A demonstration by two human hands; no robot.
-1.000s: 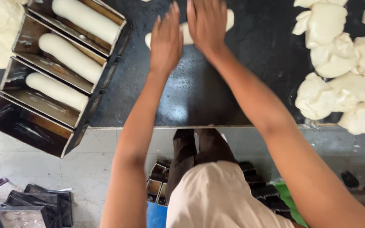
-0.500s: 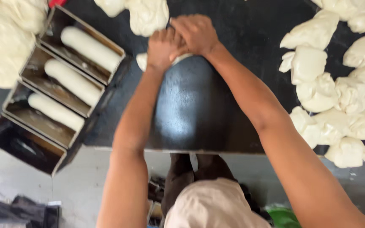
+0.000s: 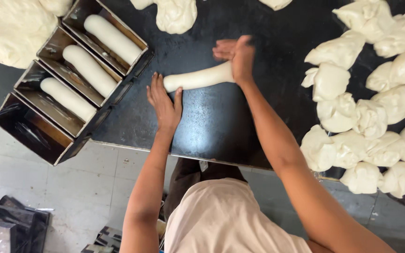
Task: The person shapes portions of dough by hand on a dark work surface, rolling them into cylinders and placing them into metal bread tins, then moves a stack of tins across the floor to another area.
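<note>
The dough log now lies long and even across the dark bench, stretched well beyond the short lump it was half a second ago, when both hands were bunched together over it. The hands have since parted: the right hand presses down on the log's right end, fingers spread flat over it rather than closed around it, while the left hand has slid off to the near side of the log's left end, resting flat on the bench with fingers wide, holding nothing. That suggests the rolling stroke has run out to full length and the piece is about shaped. To the left, the strap of loaf tins holds three finished logs, with the nearest tin bare. Cut dough pieces crowd the right side, and a large dough mass sits at far left.
</note>
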